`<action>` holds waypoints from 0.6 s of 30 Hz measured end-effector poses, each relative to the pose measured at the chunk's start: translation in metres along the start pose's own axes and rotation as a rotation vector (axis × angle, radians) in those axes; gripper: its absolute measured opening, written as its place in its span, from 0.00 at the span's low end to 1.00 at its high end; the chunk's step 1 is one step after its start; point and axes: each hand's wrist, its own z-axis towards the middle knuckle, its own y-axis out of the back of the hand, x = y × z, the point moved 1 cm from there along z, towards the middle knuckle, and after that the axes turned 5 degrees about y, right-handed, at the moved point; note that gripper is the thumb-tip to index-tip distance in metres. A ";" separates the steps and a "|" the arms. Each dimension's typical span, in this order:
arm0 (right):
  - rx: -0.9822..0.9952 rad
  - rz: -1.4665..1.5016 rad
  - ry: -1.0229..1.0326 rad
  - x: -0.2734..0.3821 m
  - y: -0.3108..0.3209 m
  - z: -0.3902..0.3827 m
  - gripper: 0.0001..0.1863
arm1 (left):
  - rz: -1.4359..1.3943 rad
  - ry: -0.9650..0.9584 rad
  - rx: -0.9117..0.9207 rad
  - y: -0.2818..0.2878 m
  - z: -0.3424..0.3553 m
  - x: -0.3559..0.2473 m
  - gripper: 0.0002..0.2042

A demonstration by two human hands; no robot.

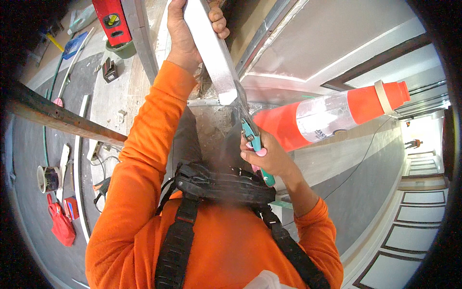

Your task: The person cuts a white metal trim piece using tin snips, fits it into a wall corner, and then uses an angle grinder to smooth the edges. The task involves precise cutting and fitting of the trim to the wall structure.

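A long white metal profile [207, 45] slants down across the top middle. My left hand [185, 41] is closed around it, with fingertips showing on its right edge. Its lower end hangs in front of my legs. In my right hand [274, 154] is a pair of snips [250, 132] with teal-green and pink handles, my fingers wrapped round the grips. The dark jaws point up beside the right edge of the profile's lower end. Whether the jaws touch the metal, I cannot tell.
An orange-and-white traffic cone [322, 118] lies close right of my right hand. A red spirit level [113, 21] and a metal upright [139, 38] stand at upper left. A brown beam [62, 113] crosses the left side. A bucket [49, 179] and red bag [60, 221] sit at left.
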 end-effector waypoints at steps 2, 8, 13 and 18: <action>-0.013 -0.032 0.001 0.000 -0.001 -0.001 0.15 | 0.002 0.010 -0.009 -0.001 0.000 0.000 0.33; -0.020 -0.026 -0.110 -0.001 -0.002 0.000 0.16 | 0.090 0.012 -0.087 -0.008 -0.001 0.000 0.31; 0.067 0.107 0.029 -0.009 0.001 0.003 0.27 | 0.161 -0.005 -0.120 -0.015 0.003 -0.003 0.28; 0.014 0.076 -0.030 -0.012 0.003 -0.006 0.29 | 0.286 -0.124 -0.119 -0.015 0.007 -0.008 0.26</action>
